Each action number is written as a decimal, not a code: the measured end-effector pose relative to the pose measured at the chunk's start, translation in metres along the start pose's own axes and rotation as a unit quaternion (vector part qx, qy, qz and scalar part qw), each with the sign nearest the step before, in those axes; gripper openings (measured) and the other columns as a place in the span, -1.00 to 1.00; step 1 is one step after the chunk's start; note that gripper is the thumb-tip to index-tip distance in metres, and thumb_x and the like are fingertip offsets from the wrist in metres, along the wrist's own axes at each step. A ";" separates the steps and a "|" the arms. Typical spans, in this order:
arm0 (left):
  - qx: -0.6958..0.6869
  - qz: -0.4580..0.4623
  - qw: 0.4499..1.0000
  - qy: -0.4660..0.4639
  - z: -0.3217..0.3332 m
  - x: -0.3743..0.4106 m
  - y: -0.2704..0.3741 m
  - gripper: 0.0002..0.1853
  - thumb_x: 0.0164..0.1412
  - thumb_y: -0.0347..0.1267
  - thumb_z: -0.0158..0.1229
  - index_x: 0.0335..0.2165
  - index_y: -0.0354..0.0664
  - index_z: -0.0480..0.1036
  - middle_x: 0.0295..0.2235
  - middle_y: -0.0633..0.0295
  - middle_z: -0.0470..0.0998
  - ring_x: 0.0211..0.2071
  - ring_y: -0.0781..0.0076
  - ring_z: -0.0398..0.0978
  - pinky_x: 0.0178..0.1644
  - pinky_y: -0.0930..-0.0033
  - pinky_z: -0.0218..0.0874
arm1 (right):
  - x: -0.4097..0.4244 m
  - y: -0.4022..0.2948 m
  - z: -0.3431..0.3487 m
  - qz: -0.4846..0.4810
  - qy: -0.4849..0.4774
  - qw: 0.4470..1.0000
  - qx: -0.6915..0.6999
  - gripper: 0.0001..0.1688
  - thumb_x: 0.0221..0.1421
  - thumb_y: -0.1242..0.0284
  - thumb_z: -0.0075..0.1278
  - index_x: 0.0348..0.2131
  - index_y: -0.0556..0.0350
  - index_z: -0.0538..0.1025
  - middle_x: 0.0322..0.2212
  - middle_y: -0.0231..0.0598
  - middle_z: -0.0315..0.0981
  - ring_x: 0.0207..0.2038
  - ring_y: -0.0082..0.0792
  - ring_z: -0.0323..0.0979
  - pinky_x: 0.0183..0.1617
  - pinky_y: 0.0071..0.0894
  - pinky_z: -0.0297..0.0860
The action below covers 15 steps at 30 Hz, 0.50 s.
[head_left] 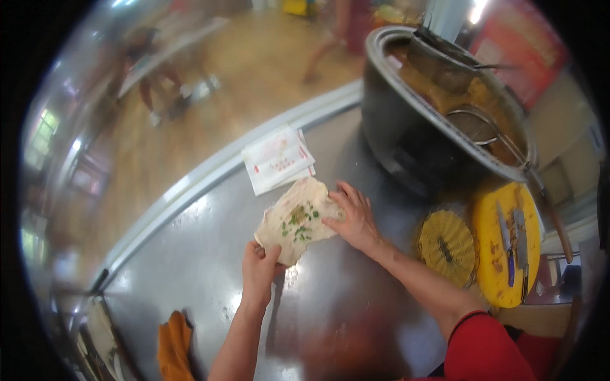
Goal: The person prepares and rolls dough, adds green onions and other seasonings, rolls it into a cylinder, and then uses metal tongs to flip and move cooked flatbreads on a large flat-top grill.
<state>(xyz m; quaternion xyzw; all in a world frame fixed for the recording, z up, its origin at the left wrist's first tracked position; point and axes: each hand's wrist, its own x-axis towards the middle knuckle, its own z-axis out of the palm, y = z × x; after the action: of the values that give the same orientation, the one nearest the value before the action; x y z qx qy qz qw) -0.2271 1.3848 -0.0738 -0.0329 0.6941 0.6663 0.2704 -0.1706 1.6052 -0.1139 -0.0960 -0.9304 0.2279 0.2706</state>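
A flat sheet of pale dough (276,214) is stretched between my two hands above a metal worktop (205,257). Chopped green onion (302,232) and a small brownish-green dab of seasoning lie on its middle. My left hand (261,266) pinches the dough's near left edge, thumb on top. The right edge is held by my right hand (352,214), with fingers spread along it and the thumb over the surface. Just beyond the dough, white paper bags (277,162) with red printing lie on the worktop.
A large dark pot (405,143) of brown broth stands back right, holding a wire strainer (469,125) whose handle juts out. Nearer are a round woven mat (448,247) and a yellow cutting board (488,238) with two knives. An orange cloth (175,347) lies front left. People appear blurred beyond the counter.
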 end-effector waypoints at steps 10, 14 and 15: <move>-0.272 -0.024 0.962 -0.015 0.028 0.013 -0.005 -0.57 0.24 -0.40 0.00 0.04 -0.37 0.23 -0.08 0.10 0.40 -0.12 0.32 0.43 -0.08 0.25 0.34 | 0.014 -0.018 0.031 0.257 0.034 0.809 0.527 -0.71 0.20 0.48 -0.13 -0.08 0.18 0.35 -0.05 -0.09 0.38 -0.05 -0.28 0.39 0.02 -0.36 0.30; -0.267 0.022 0.963 -0.021 0.044 0.024 0.010 -0.58 0.23 -0.41 0.01 0.04 -0.35 0.28 -0.09 0.15 0.43 -0.14 0.41 0.43 -0.09 0.37 0.32 | 0.022 -0.030 0.031 0.410 0.107 0.510 0.748 -0.67 0.22 0.47 -0.15 -0.06 0.28 0.32 -0.06 -0.12 0.36 0.00 -0.27 0.35 0.10 -0.27 0.28; -0.258 0.028 0.965 -0.035 0.048 0.025 0.019 -0.59 0.23 -0.41 0.02 0.03 -0.34 0.29 -0.10 0.16 0.44 -0.14 0.43 0.43 -0.10 0.38 0.31 | 0.023 -0.033 0.027 0.409 0.087 0.466 0.779 -0.65 0.22 0.45 -0.14 -0.05 0.29 0.31 -0.06 -0.11 0.36 0.01 -0.26 0.33 0.12 -0.26 0.27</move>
<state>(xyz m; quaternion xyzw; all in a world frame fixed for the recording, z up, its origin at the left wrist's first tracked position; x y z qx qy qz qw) -0.2403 1.4402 -0.0659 -0.0584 0.4894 0.8309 0.2580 -0.2069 1.5729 -0.1076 -0.2346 -0.1930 0.9338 0.1888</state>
